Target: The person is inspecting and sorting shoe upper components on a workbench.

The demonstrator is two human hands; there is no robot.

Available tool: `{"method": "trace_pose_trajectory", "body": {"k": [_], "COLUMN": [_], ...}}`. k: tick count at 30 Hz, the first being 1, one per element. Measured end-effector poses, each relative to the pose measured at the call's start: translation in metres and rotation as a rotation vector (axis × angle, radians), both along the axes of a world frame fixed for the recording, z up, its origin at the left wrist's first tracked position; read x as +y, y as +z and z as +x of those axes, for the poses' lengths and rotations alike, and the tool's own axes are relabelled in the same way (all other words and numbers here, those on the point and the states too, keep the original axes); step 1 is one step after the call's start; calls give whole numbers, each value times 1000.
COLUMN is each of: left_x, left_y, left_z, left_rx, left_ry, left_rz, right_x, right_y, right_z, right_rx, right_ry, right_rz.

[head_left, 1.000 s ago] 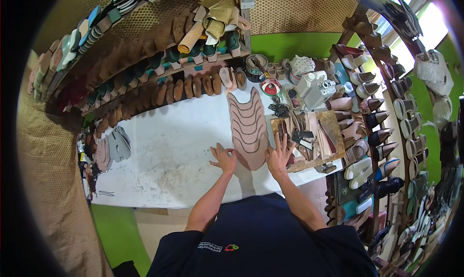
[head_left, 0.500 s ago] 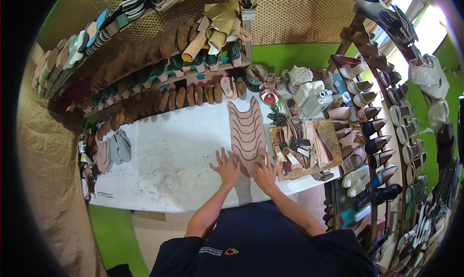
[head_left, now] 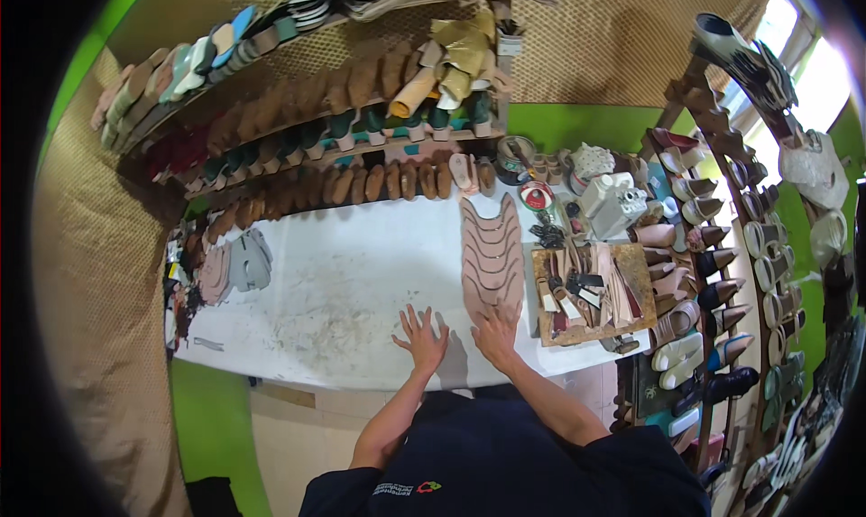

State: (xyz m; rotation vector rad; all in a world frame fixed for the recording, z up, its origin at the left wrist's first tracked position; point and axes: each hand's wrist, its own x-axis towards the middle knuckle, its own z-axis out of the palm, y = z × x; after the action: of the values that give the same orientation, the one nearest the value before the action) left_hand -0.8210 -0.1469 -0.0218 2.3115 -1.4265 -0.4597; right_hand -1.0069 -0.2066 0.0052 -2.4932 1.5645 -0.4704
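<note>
A row of overlapping, curved pink shoe-upper pieces [head_left: 492, 257] with dark edges runs lengthwise on the white-covered table [head_left: 298, 246]. At the row's near end rests my right hand [head_left: 495, 338], its fingers stretched over the last piece. My left hand [head_left: 421, 341] is spread just left of the row, over the white cover, and holds nothing. Right of the row, a worn board [head_left: 552, 332] carries strips of pink, dark red and black material [head_left: 591, 287].
Grey and pink cut pieces [head_left: 248, 262] lie at the table's left end. Shoe lasts [head_left: 374, 183] line the back. A tin [head_left: 517, 154] and a white machine-like object [head_left: 613, 204] stand behind the board. Racks of shoes [head_left: 717, 264] rise at the right.
My left hand has drawn away from the pink row, leftward and nearer to me. My right hand has shifted onto the row's near end. The whole view has swung slightly left.
</note>
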Motion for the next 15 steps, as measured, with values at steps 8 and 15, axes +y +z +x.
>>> {"method": "trace_pose_trajectory", "body": {"k": [8,15], "left_x": [83,200], "left_y": [10,18], "left_z": [98,232], "left_rx": [-31,-3], "left_ry": [205,370], "left_rz": [-13,-14], "right_x": [50,126], "right_y": [6,15], "right_z": [113,257], "right_rx": [-11,-67], "right_ry": [198,372], "right_rz": [62,64]}}
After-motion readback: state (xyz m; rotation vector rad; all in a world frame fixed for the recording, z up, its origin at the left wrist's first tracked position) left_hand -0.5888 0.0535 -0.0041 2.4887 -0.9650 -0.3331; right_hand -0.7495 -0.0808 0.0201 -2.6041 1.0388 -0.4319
